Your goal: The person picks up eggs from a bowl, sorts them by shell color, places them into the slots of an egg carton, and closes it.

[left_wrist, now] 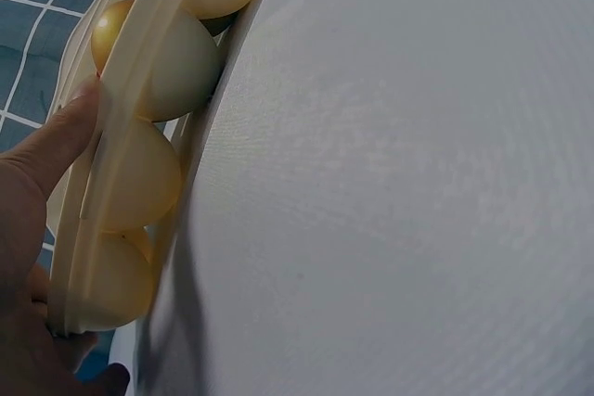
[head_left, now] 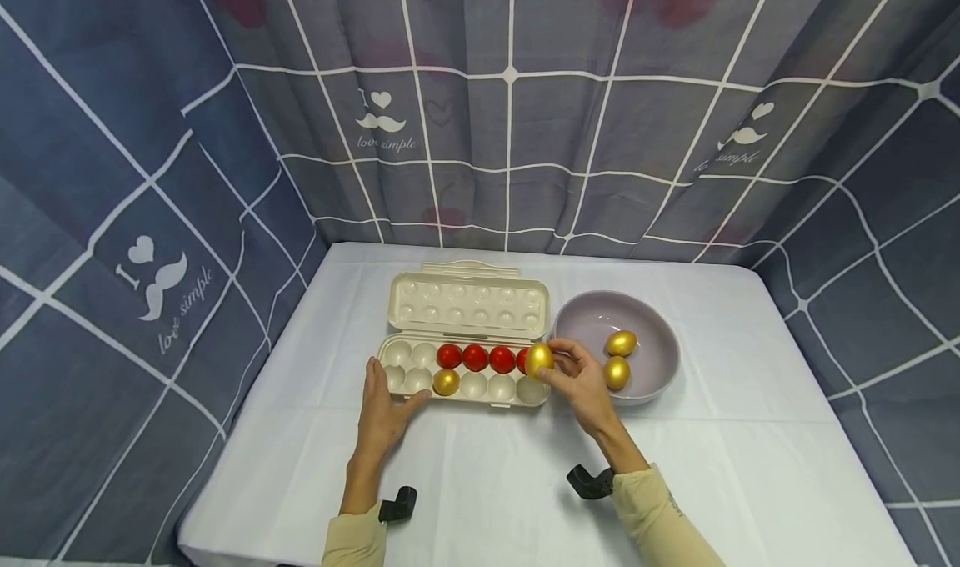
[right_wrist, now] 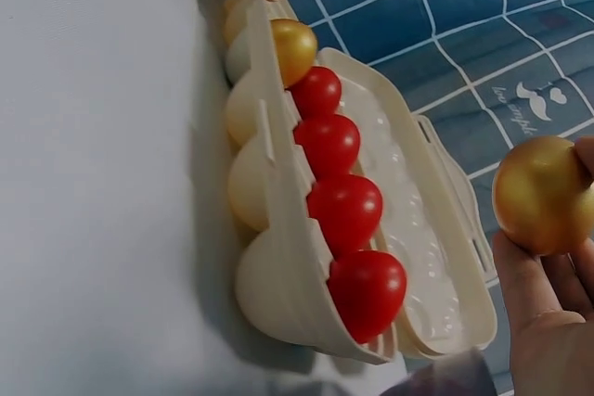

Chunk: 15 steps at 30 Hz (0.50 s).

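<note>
An open cream egg carton point(head_left: 468, 300) lies on the table, its lid tipped back. Several red eggs point(head_left: 475, 357) fill cups of its back row, and one gold egg point(head_left: 446, 382) sits in the front row. My left hand point(head_left: 382, 417) holds the carton's left end, thumb on the front rim point(left_wrist: 97, 164) and fingers round the side. With thumb and fingertips my right hand point(head_left: 581, 388) pinches another gold egg point(right_wrist: 546, 194), raised over the carton's right end and partly covering the rightmost red egg point(right_wrist: 368, 292) in the head view.
Right of the carton stands a mauve bowl point(head_left: 660, 367) with two gold eggs point(head_left: 621, 343) inside. A white cloth point(head_left: 487, 484) covers the table. Dark checked curtains point(head_left: 465, 133) hang behind and at both sides.
</note>
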Tool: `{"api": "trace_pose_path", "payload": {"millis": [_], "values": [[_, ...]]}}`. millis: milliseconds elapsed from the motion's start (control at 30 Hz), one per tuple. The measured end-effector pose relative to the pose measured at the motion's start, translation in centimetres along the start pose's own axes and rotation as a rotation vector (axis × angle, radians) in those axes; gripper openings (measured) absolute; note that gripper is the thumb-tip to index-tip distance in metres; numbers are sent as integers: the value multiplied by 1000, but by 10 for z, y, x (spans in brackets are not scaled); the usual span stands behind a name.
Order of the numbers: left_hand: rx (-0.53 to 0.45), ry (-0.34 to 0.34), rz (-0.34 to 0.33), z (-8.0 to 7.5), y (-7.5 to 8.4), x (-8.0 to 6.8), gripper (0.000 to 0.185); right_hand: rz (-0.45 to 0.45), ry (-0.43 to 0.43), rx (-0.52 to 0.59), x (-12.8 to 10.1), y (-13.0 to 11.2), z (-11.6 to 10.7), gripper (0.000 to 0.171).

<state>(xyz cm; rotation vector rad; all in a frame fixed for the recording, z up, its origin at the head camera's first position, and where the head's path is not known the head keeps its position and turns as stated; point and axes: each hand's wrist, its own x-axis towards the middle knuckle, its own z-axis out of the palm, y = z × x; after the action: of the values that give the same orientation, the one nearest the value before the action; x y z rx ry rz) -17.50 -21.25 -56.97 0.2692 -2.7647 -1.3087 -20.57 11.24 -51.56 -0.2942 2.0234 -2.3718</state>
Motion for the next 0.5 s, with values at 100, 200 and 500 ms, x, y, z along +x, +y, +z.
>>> {"api": "trace_pose_path", "payload": {"millis": [100,200,500], "values": [[-4,1,-3,-1,-1,-1,121,-11,-11,7,0,5,3,50],[-7,2,1,-1,-1,-2,121,-25,-14,-1,0,8,6,48],[-7,-2,18,1,-1,1,122,-20,-46,-42,0,13,21,44]]}}
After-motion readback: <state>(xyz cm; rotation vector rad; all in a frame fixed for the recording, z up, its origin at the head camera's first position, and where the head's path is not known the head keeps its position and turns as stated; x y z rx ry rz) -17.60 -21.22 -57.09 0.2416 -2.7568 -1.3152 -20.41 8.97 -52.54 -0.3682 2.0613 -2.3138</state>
